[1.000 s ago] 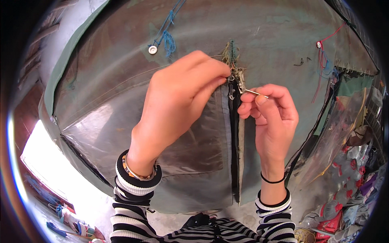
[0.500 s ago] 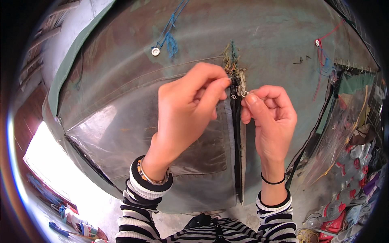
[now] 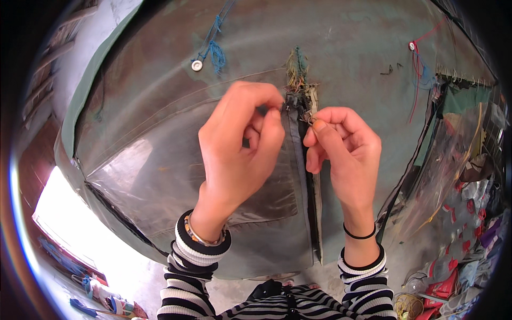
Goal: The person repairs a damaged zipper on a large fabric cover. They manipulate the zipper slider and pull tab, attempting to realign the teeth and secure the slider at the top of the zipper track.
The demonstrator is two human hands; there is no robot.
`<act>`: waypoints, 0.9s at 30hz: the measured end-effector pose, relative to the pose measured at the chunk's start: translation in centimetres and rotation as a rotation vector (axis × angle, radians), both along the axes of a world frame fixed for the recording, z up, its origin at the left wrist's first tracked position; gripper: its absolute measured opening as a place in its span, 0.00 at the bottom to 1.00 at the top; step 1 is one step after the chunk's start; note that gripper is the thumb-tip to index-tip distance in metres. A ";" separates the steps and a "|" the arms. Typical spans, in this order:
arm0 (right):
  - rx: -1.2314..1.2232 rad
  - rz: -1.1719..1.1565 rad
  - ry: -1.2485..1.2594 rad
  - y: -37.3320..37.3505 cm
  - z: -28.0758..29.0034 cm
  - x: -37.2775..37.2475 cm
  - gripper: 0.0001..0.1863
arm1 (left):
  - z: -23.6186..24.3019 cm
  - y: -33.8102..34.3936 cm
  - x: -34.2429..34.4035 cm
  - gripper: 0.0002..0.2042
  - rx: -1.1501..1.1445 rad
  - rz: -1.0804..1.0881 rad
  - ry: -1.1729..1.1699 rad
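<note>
A worn grey-green fabric cover with a clear plastic window is spread before me. A dark zipper strip runs down its middle between pale edge bands. At the top of the strip is a frayed tuft of green and tan threads. Beside that upper end, my right hand pinches a small thin metal piece between thumb and forefinger. Just left of the strip, my left hand is curled with thumb and forefinger close together; whatever lies between them is too small to make out.
Blue cord with a round metal eyelet hangs at the upper left. Another eyelet with red and blue strings sits at the upper right. Plastic bottles and bags are heaped at the lower right. Bright light comes from the left.
My left hand has drawn back a little to the left, away from the zipper top. My right hand has shifted slightly up and left, keeping its pinch.
</note>
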State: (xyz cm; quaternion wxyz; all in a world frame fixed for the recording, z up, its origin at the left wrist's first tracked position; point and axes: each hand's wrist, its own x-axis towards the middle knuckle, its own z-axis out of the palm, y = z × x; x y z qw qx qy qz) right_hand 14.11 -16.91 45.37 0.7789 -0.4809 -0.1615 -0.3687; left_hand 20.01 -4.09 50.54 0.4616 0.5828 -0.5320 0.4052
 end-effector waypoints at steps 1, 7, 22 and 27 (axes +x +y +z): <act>0.001 0.001 0.004 0.0 0.0 -0.1 0.04 | 0.2 0.2 -0.3 0.08 0.026 -0.019 -0.013; -0.003 -0.035 -0.025 0.0 0.0 0.1 0.03 | 1.5 -0.1 0.0 0.06 0.089 -0.012 -0.225; 0.015 -0.081 -0.075 0.0 0.5 0.9 0.03 | 1.5 -0.1 1.3 0.05 0.206 -0.060 -0.196; 0.024 -0.053 -0.082 -0.2 0.5 0.8 0.04 | 1.3 -0.8 1.1 0.04 0.211 -0.110 -0.148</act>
